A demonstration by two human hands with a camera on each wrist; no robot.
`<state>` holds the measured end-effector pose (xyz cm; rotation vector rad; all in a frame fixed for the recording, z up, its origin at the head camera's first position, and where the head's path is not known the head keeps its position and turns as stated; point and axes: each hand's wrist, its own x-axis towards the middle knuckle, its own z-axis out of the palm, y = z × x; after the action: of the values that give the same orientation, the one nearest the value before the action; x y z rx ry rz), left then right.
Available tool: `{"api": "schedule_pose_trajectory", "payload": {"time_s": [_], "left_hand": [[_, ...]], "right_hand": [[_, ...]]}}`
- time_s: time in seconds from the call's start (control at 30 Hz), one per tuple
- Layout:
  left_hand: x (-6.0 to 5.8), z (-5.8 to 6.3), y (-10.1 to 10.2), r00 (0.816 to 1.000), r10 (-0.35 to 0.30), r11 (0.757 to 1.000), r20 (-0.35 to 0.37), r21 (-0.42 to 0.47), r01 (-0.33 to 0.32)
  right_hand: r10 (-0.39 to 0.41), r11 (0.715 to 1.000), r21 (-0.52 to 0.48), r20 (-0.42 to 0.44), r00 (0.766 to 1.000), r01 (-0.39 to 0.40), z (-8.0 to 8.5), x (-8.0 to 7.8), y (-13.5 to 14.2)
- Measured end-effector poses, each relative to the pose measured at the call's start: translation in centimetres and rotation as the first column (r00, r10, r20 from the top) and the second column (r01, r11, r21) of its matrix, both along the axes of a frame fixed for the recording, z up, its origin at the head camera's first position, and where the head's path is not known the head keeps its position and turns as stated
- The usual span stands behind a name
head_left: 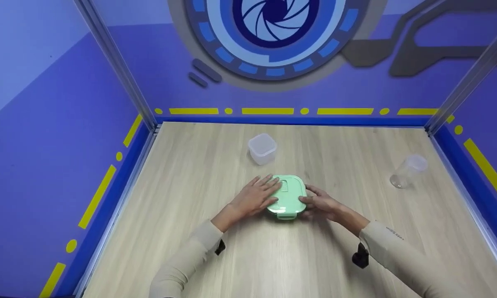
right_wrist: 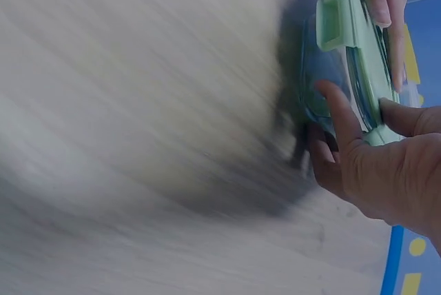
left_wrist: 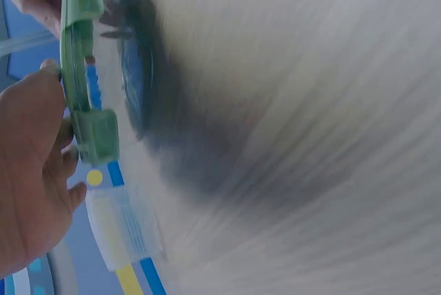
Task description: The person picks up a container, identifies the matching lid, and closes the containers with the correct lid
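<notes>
A clear food container with a light green clip lid (head_left: 290, 194) sits in front of me, and both hands are on it. My left hand (head_left: 254, 196) lies with fairly straight fingers over the left part of the lid. With its thumb on the lid's right edge, my right hand (head_left: 323, 203) grips the container from the side, its fingers curled around the wall. The right wrist view shows a green clip (right_wrist: 335, 23) hanging down over the clear wall. Two clips show in the left wrist view, one of them the near clip (left_wrist: 100, 136), below my left fingers.
A small translucent square tub (head_left: 262, 149) stands behind the container. Off to the right is a clear cylindrical jar (head_left: 406, 171) with a whitish top. Blue panels (head_left: 290, 97) wall in the wooden table (head_left: 182, 165) at the back and sides.
</notes>
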<state>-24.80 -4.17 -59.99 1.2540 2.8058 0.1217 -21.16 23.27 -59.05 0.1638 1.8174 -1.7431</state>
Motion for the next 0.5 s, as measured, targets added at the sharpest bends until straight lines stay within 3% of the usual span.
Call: {"api": "schedule_pose_trajectory", "payload": {"time_s": [0.1, 0.2, 0.33, 0.5], "left_hand": [[-0.4, 0.2, -1.3, 0.998, 0.068, 0.997, -0.001, 0.045, -0.068], [-0.7, 0.3, -3.0, 0.99, 0.132, 0.99, -0.049, 0.061, -0.129], [-1.0, 0.4, -5.3, 0.968, 0.226, 0.973, -0.111, 0.078, -0.218], [-1.0, -0.1, -7.4, 0.938, 0.333, 0.939, -0.095, 0.126, -0.321]], "right_hand": [[-0.004, 1.0, 0.018, 0.004, 1.0, 0.004, 0.2, -0.2, 0.2], [-0.018, 0.999, 0.048, -0.01, 1.0, 0.018, 0.4, -0.4, 0.5], [-0.046, 0.995, 0.086, -0.03, 0.999, 0.048, 0.8, -0.8, 1.2], [-0.07, 0.989, 0.128, -0.049, 0.996, 0.076, 1.2, -1.4, 2.4]]}}
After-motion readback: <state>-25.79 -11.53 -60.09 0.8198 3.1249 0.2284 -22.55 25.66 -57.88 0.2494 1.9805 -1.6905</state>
